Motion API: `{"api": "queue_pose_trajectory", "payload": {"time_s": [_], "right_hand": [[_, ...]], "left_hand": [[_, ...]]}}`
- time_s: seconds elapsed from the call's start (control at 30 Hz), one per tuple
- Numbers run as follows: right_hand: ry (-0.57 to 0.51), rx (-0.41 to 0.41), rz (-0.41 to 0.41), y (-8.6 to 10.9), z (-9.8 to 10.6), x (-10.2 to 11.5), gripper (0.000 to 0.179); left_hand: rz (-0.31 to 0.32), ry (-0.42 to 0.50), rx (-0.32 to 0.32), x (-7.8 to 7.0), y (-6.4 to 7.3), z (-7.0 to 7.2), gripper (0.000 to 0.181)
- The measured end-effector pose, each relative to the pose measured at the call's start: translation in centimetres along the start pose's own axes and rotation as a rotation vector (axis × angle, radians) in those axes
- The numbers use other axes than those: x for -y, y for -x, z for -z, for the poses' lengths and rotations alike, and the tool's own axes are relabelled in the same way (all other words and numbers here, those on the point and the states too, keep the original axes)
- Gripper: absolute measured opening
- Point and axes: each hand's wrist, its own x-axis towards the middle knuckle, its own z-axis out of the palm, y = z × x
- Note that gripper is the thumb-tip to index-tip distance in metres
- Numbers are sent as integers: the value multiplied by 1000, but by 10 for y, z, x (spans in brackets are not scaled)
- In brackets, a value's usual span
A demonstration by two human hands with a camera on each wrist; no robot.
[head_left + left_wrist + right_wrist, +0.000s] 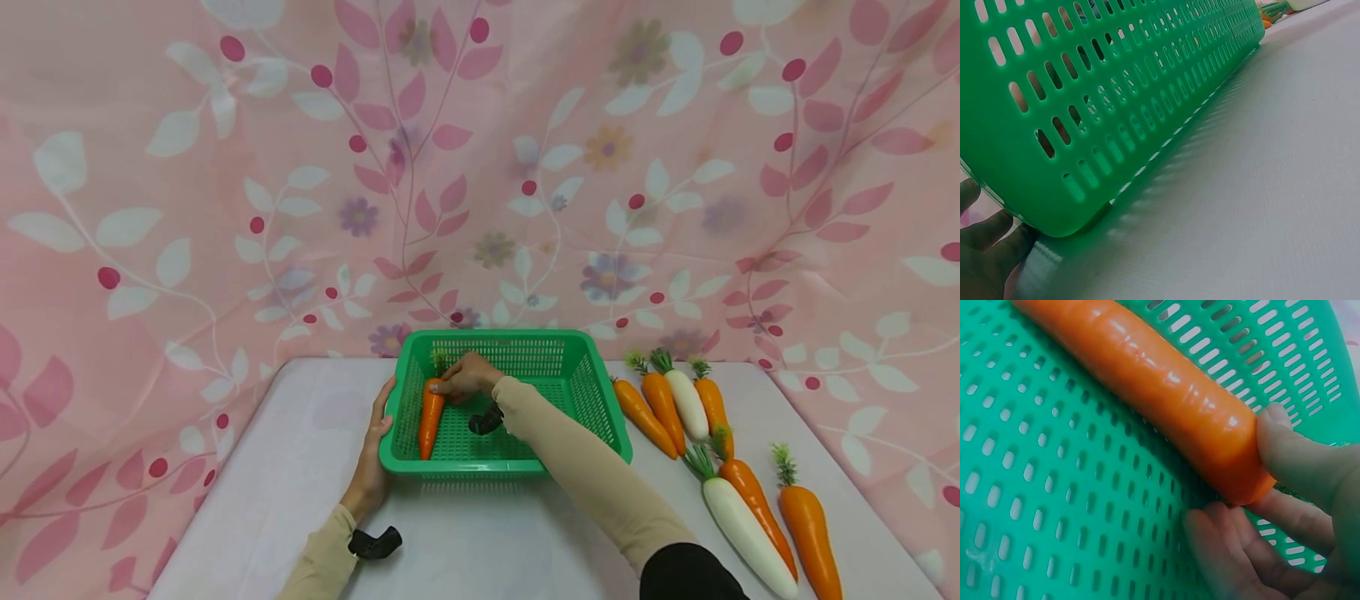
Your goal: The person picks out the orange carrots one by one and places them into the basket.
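Observation:
A green plastic basket (510,468) with slotted walls stands on the table. Inside it, along the left wall, lies an orange carrot (431,421) with its leafy top toward the back. My right hand (468,377) reaches into the basket and pinches the carrot at its thick top end. In the right wrist view the thumb (1297,447) presses on the carrot and a finger passes under it. My left hand (371,454) rests against the outside of the basket's left wall; its fingers (991,231) touch the wall in the left wrist view.
Right of the basket lie several carrots (810,533) and two white radishes (750,533) with green tops. The white table (300,467) ends at a pink floral cloth (480,167) behind. A black wrist mount (375,543) sticks out from the left sleeve.

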Motion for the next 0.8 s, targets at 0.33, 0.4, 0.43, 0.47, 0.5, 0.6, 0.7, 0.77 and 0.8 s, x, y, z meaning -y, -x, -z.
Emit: {"api": "queue_pose_trajectory", "payload": {"time_s": [0.33,0.4,0.43,0.47,0.5,0.6,0.7,0.77,0.8], "right_hand": [[108,3,22,14,1,8,52],[132,-2,17,15,3,8,54],[140,-3,17,15,5,8,54],[150,-3,17,15,6,8,54],[163,-2,17,15,8,7,54],[184,4,22,16,13,6,52],[220,18,16,20,19,4,51],[240,31,16,24,24,5,52],[247,36,14,26,27,6,52]], "left_hand": [[-4,1,14,-3,1,-1,60],[-6,5,17,-2,1,-1,60],[-5,5,15,-2,1,-1,60],[-6,7,13,-2,0,-1,60],[-4,9,10,-2,0,-1,60],[2,12,-2,-1,0,0,60],[8,11,-7,-1,1,0,60],[5,11,-6,-1,1,0,60],[3,11,-7,-1,1,0,60]]}}
